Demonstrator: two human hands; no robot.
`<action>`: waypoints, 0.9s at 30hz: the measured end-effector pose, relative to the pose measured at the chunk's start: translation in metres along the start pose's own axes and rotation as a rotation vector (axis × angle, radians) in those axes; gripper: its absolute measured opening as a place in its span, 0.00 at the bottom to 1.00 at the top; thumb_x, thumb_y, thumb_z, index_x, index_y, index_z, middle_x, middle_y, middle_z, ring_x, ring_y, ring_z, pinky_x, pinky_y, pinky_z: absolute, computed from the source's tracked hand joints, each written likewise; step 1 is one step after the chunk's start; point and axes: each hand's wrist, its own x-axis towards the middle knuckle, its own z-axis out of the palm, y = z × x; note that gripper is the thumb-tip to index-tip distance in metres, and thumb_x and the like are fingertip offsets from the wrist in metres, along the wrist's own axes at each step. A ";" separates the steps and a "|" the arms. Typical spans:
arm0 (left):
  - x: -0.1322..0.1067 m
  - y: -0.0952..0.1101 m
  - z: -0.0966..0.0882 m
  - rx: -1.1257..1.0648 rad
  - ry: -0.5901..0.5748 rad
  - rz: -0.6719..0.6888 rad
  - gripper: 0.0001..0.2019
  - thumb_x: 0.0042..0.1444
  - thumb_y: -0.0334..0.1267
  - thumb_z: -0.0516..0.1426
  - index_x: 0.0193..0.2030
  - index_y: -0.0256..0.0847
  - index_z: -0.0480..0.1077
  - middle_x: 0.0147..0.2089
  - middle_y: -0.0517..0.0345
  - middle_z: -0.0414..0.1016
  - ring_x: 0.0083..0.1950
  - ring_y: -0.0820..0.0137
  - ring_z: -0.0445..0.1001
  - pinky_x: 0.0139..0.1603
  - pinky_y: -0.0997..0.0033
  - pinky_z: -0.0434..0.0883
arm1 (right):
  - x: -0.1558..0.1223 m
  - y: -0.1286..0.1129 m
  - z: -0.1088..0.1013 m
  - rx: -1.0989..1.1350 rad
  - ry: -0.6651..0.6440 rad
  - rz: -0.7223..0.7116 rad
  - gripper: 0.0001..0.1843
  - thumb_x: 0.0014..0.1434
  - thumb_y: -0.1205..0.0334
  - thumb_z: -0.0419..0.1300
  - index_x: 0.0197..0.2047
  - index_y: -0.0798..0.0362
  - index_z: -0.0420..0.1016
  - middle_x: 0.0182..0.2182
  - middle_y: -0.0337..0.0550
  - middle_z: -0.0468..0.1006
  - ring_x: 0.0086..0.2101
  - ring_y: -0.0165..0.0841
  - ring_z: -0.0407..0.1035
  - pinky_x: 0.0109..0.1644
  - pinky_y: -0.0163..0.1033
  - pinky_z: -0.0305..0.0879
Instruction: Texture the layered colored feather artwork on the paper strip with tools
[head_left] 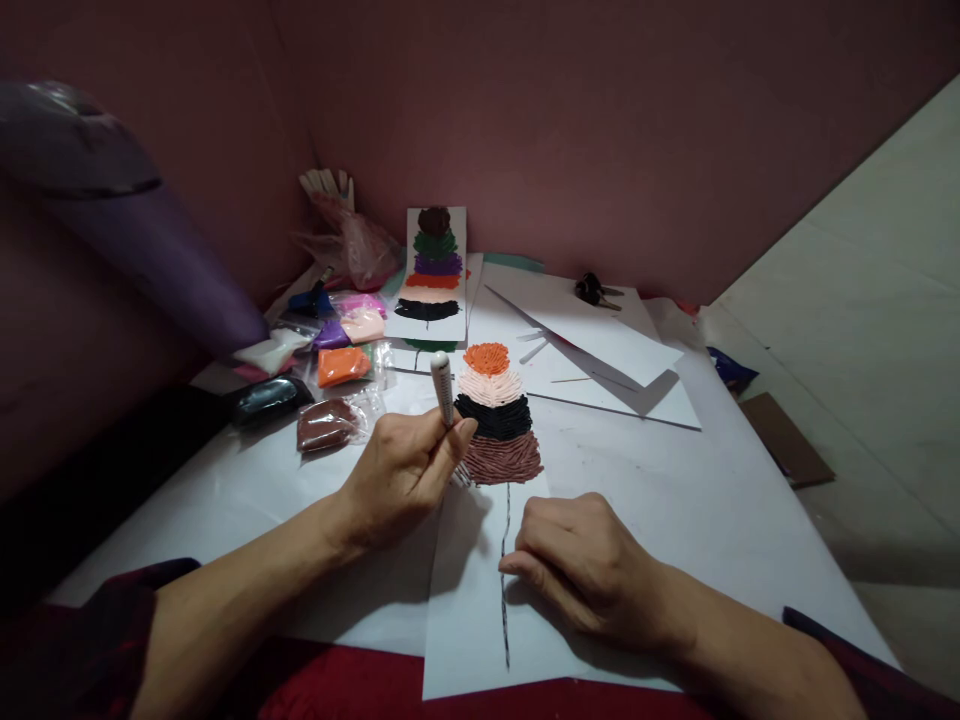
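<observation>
My left hand (409, 465) is closed around a white marker pen (442, 385), held nearly upright beside the coloured layers. Below it lies a white paper sheet (465, 640) bearing stacked bands of textured clay: orange (486, 358), pale pink (491, 388), black (493, 415) and brown (502, 458). From the brown band a wavy black line (506, 590) runs down the sheet. My right hand (592, 565) rests on the paper to the right of that line, its fingers curled; whether anything is under them is hidden. The pen's tip is partly hidden behind the left hand.
Packets of brown clay (326, 425), orange clay (343, 366) and black clay (271, 400) lie at left with several others. Behind stands a card with a layered clay picture (437, 265). White sheets (592, 340) and keys (596, 291) lie at the back right.
</observation>
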 end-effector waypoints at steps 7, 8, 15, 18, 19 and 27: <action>0.002 -0.001 -0.006 0.009 0.031 -0.035 0.17 0.65 0.34 0.48 0.24 0.40 0.60 0.18 0.66 0.60 0.18 0.78 0.59 0.20 0.76 0.58 | 0.000 -0.001 -0.002 -0.002 -0.031 0.022 0.21 0.72 0.59 0.45 0.28 0.53 0.66 0.21 0.38 0.66 0.21 0.29 0.59 0.23 0.36 0.52; 0.001 -0.001 -0.006 0.007 0.025 -0.039 0.17 0.66 0.34 0.48 0.24 0.40 0.60 0.18 0.65 0.60 0.18 0.78 0.59 0.20 0.76 0.58 | 0.001 -0.002 -0.002 0.000 -0.028 0.022 0.21 0.72 0.59 0.46 0.28 0.53 0.66 0.21 0.38 0.66 0.21 0.29 0.59 0.23 0.36 0.52; 0.000 -0.001 0.000 -0.037 0.029 -0.011 0.16 0.65 0.32 0.48 0.24 0.38 0.63 0.18 0.65 0.61 0.18 0.79 0.59 0.20 0.75 0.58 | 0.000 -0.001 0.000 0.024 0.007 0.012 0.19 0.71 0.60 0.48 0.28 0.53 0.67 0.21 0.38 0.66 0.21 0.29 0.58 0.23 0.36 0.51; -0.001 -0.001 0.003 -0.054 0.034 -0.004 0.17 0.65 0.32 0.49 0.23 0.38 0.63 0.18 0.64 0.62 0.18 0.79 0.60 0.20 0.75 0.58 | 0.000 -0.001 0.000 0.018 0.004 0.011 0.19 0.71 0.60 0.48 0.28 0.53 0.67 0.21 0.38 0.66 0.21 0.29 0.59 0.23 0.36 0.51; -0.001 0.000 0.003 -0.062 0.028 -0.003 0.17 0.65 0.32 0.49 0.23 0.38 0.63 0.18 0.64 0.63 0.18 0.78 0.61 0.21 0.75 0.59 | 0.000 -0.001 -0.001 0.015 0.005 0.010 0.19 0.71 0.60 0.48 0.28 0.53 0.67 0.21 0.38 0.66 0.21 0.29 0.59 0.23 0.36 0.51; -0.002 0.000 0.006 -0.122 -0.005 -0.001 0.16 0.66 0.33 0.49 0.26 0.37 0.66 0.20 0.63 0.65 0.19 0.77 0.64 0.21 0.75 0.60 | 0.000 0.000 0.000 0.017 0.020 0.001 0.18 0.70 0.61 0.49 0.27 0.54 0.67 0.21 0.38 0.65 0.21 0.29 0.57 0.23 0.37 0.50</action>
